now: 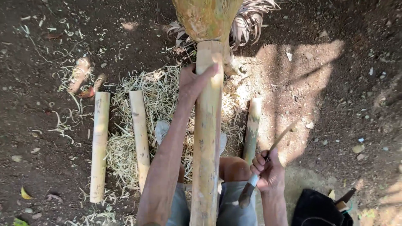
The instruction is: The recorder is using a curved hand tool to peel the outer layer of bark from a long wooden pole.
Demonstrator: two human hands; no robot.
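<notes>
Dirt ground, shavings pile. Left hand wraps bamboo pole, propped upright between knees; right hand fisted on knife. Pole looks stiff, light, smooth; grip high, near top.

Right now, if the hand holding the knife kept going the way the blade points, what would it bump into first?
The right hand aims its knife up and to the right. That way looks free: only bare dirt ground lies there. The short bamboo piece sits left of that line. Depth is hard to judge.
</notes>
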